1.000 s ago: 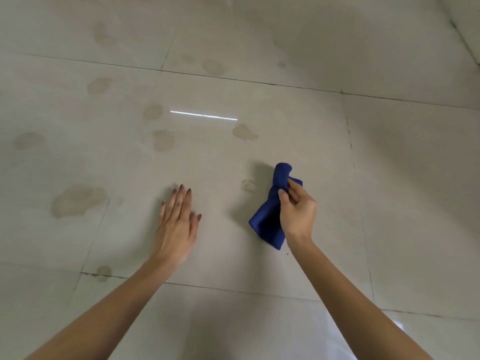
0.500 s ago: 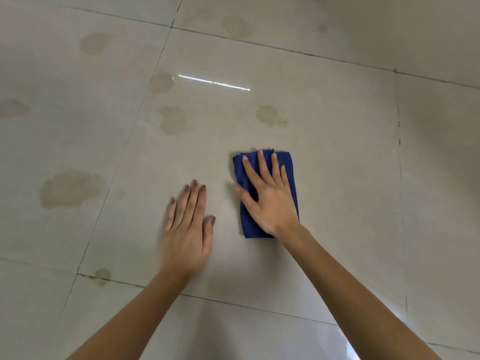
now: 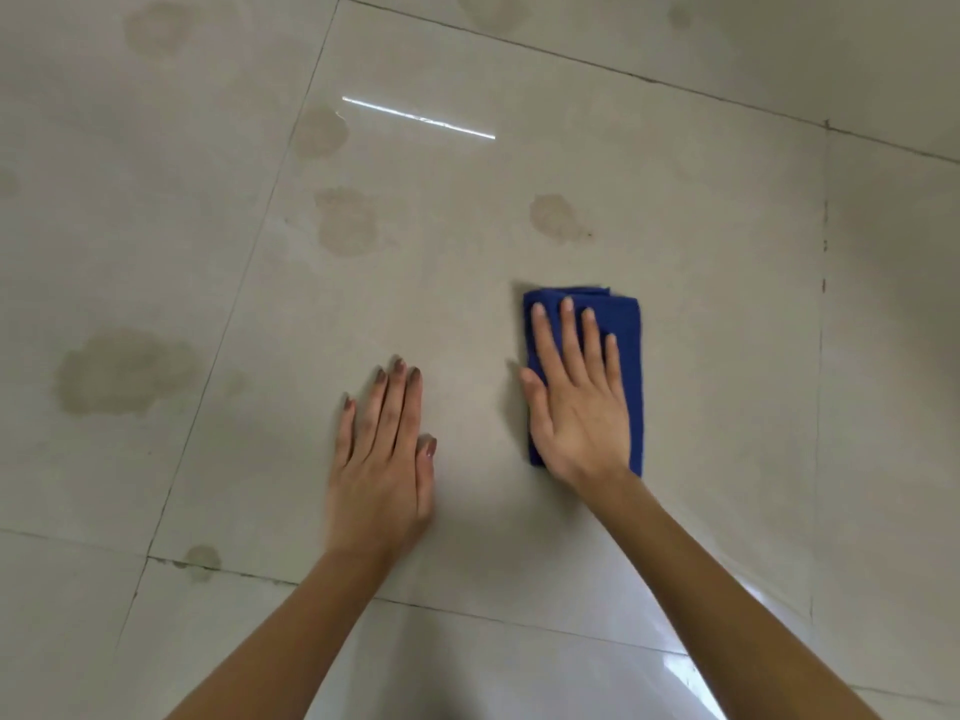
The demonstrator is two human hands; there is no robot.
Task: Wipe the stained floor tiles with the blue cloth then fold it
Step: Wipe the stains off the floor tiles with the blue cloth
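Observation:
The blue cloth (image 3: 631, 324) lies folded into a narrow rectangle on the pale floor tile (image 3: 467, 283). My right hand (image 3: 576, 402) presses flat on top of it with fingers spread, covering most of it. My left hand (image 3: 384, 459) rests palm down on the bare tile to the cloth's left, holding nothing. Brownish stains mark the tiles: one (image 3: 556, 218) just beyond the cloth, another (image 3: 345, 223) farther left, and a large one (image 3: 122, 371) on the neighbouring left tile.
More stains sit near the grout line (image 3: 319, 129), at the tile corner (image 3: 200, 561) and along the top edge (image 3: 156, 26). Dark grout lines cross the floor. A bright light reflection (image 3: 418, 118) streaks the tile.
A second ago my right hand held the cloth bunched above the floor. It has since laid it flat, pressed down on it and slid it a little to the right.

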